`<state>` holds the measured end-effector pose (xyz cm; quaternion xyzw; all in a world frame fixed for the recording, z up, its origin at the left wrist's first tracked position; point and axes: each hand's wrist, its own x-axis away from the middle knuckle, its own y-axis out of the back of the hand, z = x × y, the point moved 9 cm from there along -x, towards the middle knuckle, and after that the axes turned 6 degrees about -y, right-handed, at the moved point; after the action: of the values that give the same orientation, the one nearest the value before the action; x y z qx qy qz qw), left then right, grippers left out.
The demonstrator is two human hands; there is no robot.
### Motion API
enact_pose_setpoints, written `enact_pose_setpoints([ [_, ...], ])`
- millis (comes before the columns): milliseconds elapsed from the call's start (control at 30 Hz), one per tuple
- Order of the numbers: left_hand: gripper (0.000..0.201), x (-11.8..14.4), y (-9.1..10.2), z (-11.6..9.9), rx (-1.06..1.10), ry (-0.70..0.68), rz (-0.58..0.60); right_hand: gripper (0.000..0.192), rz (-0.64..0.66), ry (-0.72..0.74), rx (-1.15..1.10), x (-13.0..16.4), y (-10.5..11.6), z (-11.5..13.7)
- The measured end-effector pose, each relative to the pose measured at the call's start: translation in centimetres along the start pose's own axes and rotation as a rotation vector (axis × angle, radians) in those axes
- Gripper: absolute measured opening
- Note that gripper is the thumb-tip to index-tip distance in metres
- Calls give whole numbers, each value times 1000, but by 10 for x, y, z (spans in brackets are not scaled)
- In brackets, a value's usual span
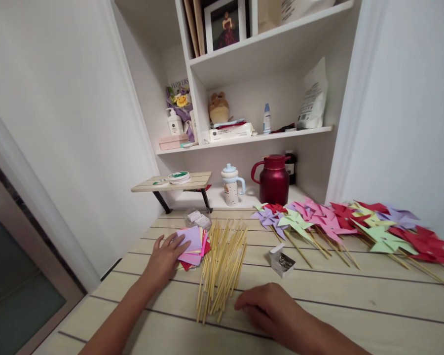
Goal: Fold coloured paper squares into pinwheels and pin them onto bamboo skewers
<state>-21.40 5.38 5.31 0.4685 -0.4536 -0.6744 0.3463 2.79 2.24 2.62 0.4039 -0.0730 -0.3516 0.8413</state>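
Made-up pinwheels (327, 217) lie right on the desk (340, 296), while loose paper (193, 241) and sticks (222, 261) remain left, the left hand (166, 257) spread loosely on the paper, the right hand (270, 309) curled, its grip unclear.

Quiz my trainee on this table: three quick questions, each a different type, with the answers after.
1. True or false: the left hand is holding the flask.

2. Which lies nearest the right hand?
a) the flask
b) the sticks
c) the pinwheels

3. Fill in the colour: the paper on top of the stack is ____.

Key:
1. False; its fingers rest on the paper.
2. b
3. Purple
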Motion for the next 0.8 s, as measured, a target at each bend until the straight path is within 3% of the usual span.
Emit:
enact_pose_setpoints([
  [233, 67, 5, 20, -10, -25, -86, 88, 35, 10, -3, 21, 2, 1, 2],
  [400, 61, 3, 30, -35, -62, -154, -22, 32, 24, -23, 38, 1, -1, -1],
  [567, 61, -4, 5, -48, -42, -155, -48, 31, 38, -36, 29, 0, -2, -3],
  [700, 57, -6, -20, -33, -6, -112, -31, 28, 55, -37, 33, 1, -4, -3],
  [800, 54, -7, -28, -22, 9, -89, -33, 27, 52, -25, 28, 1, -5, -3],
])
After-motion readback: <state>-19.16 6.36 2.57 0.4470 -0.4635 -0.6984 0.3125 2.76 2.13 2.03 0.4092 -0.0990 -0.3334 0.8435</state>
